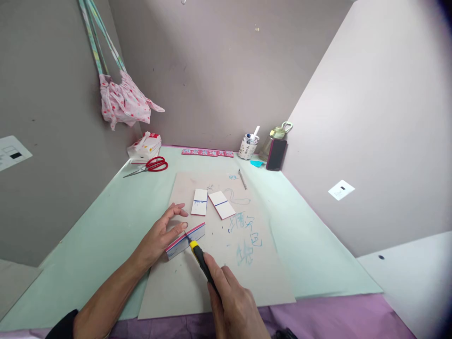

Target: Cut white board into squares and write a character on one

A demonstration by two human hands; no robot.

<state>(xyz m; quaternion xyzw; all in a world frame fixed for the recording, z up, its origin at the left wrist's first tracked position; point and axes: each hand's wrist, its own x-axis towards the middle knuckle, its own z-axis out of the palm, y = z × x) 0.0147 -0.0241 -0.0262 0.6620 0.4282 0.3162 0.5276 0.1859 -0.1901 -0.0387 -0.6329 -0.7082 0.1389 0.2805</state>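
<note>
My right hand [235, 301] grips a tool with a black handle and yellow collar [201, 260]; its kind I cannot tell for sure. The thin dark tip meets a white block with a pink layer [187, 241] near its middle. That block stands tilted on the board, its pink edge up and blue lines on its white face. My left hand [167, 230] steadies it, thumb against the upper edge, index finger stretched out beyond; some fingers are hidden. Just past the hands lie two flat white blocks, one upright in view [199, 202] and one slanted [221, 205], each with a blue line.
Under the work is a grey board [219, 287] with blue scribbles. A thin metal pen-shaped tool [242, 180] lies at its far edge. Red-handled scissors [155, 164], a tissue pack [145, 147], a pen jar [248, 147], a bottle [267, 149] and a phone [277, 155] stand farther back.
</note>
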